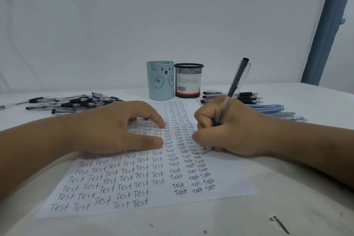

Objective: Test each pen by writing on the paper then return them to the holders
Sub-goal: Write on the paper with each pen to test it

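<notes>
We look down at a white tabletop [287,207] where a sheet of paper [229,195] lies in front of us, covered in rows of the handwritten word "Test" in black and some blue ink. Our right hand [228,130] is curled around a clear pen [232,90] with a dark cap end, gripping it low on the barrel; the pen slants up and away from the hand, and its tip sits hidden under the hand at the right edge of the written columns. Our left hand [118,128] rests flat on the paper's left half with fingers relaxed and spread, thumb and forefinger pressing the sheet down, holding nothing. Beyond the far edge of the paper stand two holders side by side and touching: a pale blue cup with a bear face [160,80] on the left and a black mesh cup with a label [188,81] on the right. We cannot tell whether either one has pens inside. A loose pile of black-gripped pens [76,102] lies on the tabletop to the left of the holders, behind the left hand. To the right, behind the right hand, lie more black-gripped pens [243,96] and, nearer to us, a group of blue pens [272,108].
</notes>
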{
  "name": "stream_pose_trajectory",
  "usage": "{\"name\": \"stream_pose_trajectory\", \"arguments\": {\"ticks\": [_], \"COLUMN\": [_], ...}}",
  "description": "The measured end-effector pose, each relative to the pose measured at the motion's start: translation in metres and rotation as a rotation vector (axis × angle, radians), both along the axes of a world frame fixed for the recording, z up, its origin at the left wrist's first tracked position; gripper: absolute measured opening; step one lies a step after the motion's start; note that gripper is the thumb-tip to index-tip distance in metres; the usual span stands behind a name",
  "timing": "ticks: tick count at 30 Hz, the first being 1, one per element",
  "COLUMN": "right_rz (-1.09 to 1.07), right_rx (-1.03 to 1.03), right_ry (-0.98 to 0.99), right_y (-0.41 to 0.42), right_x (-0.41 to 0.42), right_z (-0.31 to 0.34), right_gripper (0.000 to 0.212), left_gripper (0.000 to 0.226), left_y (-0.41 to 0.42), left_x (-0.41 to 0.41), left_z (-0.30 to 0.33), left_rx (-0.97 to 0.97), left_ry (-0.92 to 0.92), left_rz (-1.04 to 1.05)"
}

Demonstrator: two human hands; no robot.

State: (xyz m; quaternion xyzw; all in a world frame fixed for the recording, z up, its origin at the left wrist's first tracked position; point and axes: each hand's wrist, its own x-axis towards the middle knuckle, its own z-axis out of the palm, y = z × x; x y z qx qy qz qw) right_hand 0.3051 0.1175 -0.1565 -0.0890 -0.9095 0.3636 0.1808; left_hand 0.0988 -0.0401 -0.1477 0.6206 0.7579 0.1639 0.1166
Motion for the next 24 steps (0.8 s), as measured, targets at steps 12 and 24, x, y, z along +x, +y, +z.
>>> {"name": "stream_pose_trajectory", "arguments": {"ticks": [12, 24], "right_rz": [-0.055, -0.168], "right_rx": [-0.232, -0.055], "right_ry": [0.196, 0.231], "right_y": [0.000, 0.004], "right_x": [-0.005, -0.026], "right_z": [-0.002, 0.042], "right_gripper": [0.047, 0.039], "left_gripper": [0.068, 0.049], "left_y": [0.001, 0.000], "left_x": [-0.003, -0.001], "left_z": [-0.001, -0.002], "left_rx": [0.013, 0.065], "left_ry": [0.018, -0.040], "left_rz": [-0.011, -0.047]}}
